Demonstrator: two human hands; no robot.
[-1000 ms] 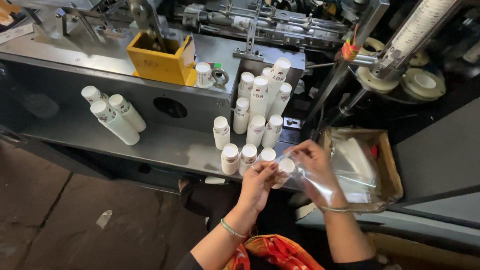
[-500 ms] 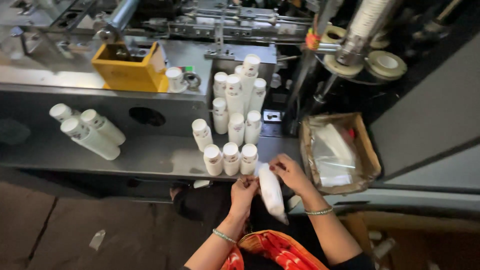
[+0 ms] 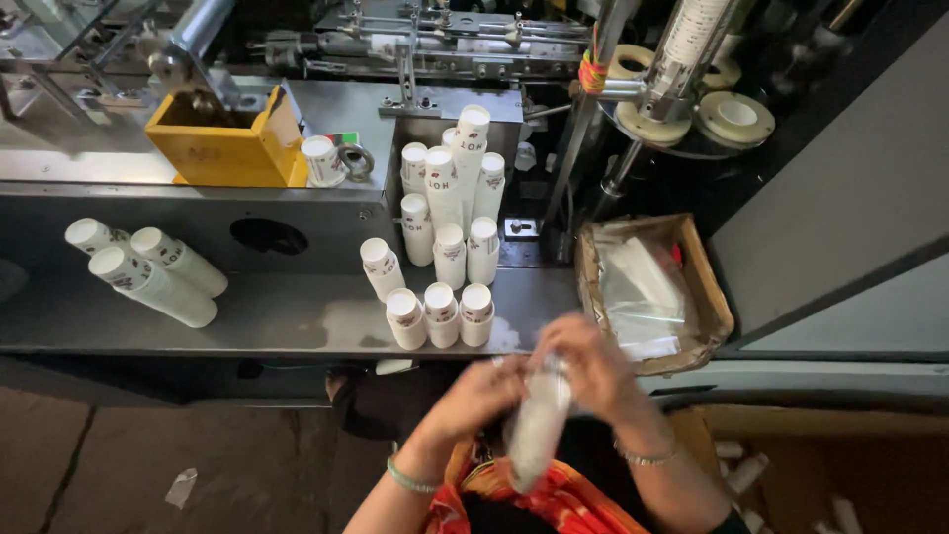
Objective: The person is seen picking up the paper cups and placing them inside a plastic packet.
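The bagged stack of paper cups (image 3: 537,425) hangs upright between my hands, just below the steel shelf (image 3: 277,316). My right hand (image 3: 593,364) grips its top from two o'clock; my left hand (image 3: 479,394) closes on it from nine o'clock. Standing cup stacks (image 3: 440,314) wait at eleven o'clock, the box of plastic bags (image 3: 647,292) at one.

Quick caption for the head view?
Both hands, left hand and right hand, hold a bagged cup stack before a steel shelf.

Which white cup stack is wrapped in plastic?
The white paper cup stack held between both hands; every other stack stands bare on the grey metal shelf.
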